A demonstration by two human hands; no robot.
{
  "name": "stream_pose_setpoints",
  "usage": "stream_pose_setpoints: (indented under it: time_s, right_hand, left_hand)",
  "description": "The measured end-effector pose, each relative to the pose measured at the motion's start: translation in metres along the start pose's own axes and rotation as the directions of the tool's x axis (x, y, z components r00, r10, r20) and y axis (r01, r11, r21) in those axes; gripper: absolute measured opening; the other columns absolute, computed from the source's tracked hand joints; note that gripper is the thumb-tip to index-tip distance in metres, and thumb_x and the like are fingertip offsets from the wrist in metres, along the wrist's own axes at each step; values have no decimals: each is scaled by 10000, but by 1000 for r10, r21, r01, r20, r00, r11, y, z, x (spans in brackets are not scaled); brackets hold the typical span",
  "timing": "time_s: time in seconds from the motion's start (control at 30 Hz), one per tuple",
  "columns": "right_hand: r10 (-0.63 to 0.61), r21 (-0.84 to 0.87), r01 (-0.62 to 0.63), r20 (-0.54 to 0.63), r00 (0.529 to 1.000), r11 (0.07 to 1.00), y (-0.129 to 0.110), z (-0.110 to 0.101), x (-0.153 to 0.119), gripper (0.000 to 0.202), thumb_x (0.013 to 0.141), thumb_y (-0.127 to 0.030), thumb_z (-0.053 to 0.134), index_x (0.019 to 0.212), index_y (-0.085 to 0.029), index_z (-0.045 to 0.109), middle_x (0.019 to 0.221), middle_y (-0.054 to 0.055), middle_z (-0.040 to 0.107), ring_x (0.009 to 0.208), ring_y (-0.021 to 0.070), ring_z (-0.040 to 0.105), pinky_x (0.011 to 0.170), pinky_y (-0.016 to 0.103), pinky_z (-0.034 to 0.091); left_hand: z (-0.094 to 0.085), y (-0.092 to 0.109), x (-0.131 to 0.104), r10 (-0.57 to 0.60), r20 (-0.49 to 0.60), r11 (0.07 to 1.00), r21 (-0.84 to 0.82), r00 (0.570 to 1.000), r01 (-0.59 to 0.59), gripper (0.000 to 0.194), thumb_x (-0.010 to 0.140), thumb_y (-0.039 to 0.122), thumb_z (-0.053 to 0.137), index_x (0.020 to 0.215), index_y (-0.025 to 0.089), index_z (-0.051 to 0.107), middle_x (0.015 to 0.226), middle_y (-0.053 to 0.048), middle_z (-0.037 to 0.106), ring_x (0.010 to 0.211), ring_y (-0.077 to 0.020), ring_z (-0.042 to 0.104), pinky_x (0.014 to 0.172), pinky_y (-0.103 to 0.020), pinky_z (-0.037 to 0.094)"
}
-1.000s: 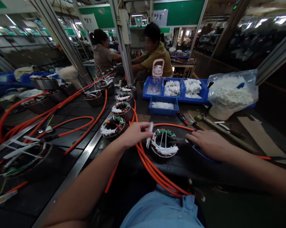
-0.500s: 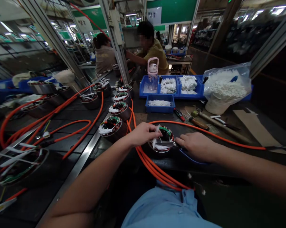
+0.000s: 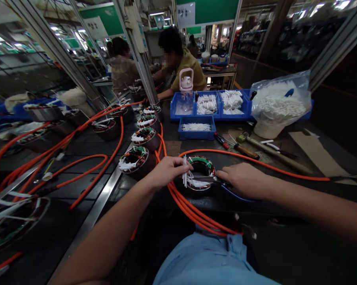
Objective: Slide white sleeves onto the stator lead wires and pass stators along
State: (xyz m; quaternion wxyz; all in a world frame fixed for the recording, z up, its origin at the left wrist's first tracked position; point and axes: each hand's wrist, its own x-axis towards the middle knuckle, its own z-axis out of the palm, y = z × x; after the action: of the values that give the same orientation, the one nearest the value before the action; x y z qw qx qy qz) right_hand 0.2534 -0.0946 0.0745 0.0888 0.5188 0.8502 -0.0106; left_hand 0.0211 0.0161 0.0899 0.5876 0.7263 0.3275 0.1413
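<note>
In front of me on the bench stands a round motor stator (image 3: 200, 185) with green insulation, copper windings and white sleeving around its ring. Over its left rim, my left hand (image 3: 169, 170) pinches several thin white strips (image 3: 185, 172) between thumb and fingers. My right hand (image 3: 243, 180), at the right of the stator, is wrapped round pliers (image 3: 236, 193) with blue-edged handles. Their metal jaws point left and lie across the near part of the ring. The jaw tips are hard to make out among the white sleeving.
Several other stators (image 3: 136, 160) stand to the left among orange cables (image 3: 193, 211). Blue bins (image 3: 197, 133) of white pieces stand behind, beside a bagged tub (image 3: 280, 105). A hammer (image 3: 279, 152) and screwdriver (image 3: 246, 151) lie at right. Two co-workers (image 3: 190, 73) sit beyond.
My left hand has moved slightly left with the white strips, away from the ring's opening. My right hand and the pliers stay at the stator's right side. The view has shifted slightly.
</note>
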Motion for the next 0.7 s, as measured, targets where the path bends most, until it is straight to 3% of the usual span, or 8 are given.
stream_pose_setpoints:
  time_s: [0.23,0.33,0.43,0.5,0.57,0.6,0.67,0.7]
  right_hand:
    - [25,-27,-25,23,999,999,-2,3,2,244,820,-124,384,989,-160,556,762,67,612,658,197,589,549,268,329]
    - [96,49,-96,6,995,994,10,16,-12,248,821,-160,398,1005,-163,565,846,82,638,736,216,613,597,282,384]
    - [266,202,-255,-29,963,945,26,35,-30,314,814,-249,447,1108,-188,538,1006,91,643,866,226,617,685,293,428]
    - [380,283,-358,-24,925,890,33,47,-36,357,808,-317,475,1144,-206,523,1043,86,641,897,231,614,714,299,438]
    - [442,337,-416,-1,897,845,35,54,-37,372,803,-374,492,1139,-217,528,1031,82,647,891,239,615,720,309,442]
    - [460,360,-433,12,888,827,35,56,-36,367,805,-393,492,1126,-220,535,1020,79,651,885,242,616,722,313,442]
    - [480,407,-447,25,877,797,35,56,-34,363,801,-419,500,1101,-220,546,1005,77,655,883,246,616,728,317,442]
    - [481,434,-444,27,876,784,35,55,-34,362,799,-426,506,1092,-218,550,1004,77,655,885,246,616,732,317,442]
  left_hand:
    - [0,-4,3,11,-35,999,-37,999,-13,292,692,395,644,787,121,681,702,-21,638,654,-126,559,621,-225,420]
    - [-5,-17,0,25,-150,993,-111,988,-42,312,691,416,656,820,132,679,753,-26,645,674,-128,573,632,-226,439]
    - [-11,-30,7,69,-324,984,-132,943,-117,348,708,444,642,868,135,663,761,-30,644,642,-118,571,594,-217,445]
    - [-18,-33,26,126,-472,983,-59,873,-174,384,731,472,607,891,125,646,770,-41,647,642,-122,577,584,-216,450]
    - [-28,-28,59,198,-600,976,48,775,-212,407,780,477,539,954,116,612,845,-61,653,711,-135,589,626,-222,458]
    - [-34,-23,77,220,-627,972,80,747,-219,407,821,458,486,1019,115,579,923,-74,647,774,-139,587,668,-225,457]
    - [-48,-10,115,248,-623,968,139,742,-207,389,866,391,435,1098,93,525,1033,-109,625,858,-147,575,739,-241,443]
    - [-55,-3,130,251,-592,968,166,766,-189,388,860,362,458,1112,71,513,1059,-130,617,881,-158,573,760,-253,437]
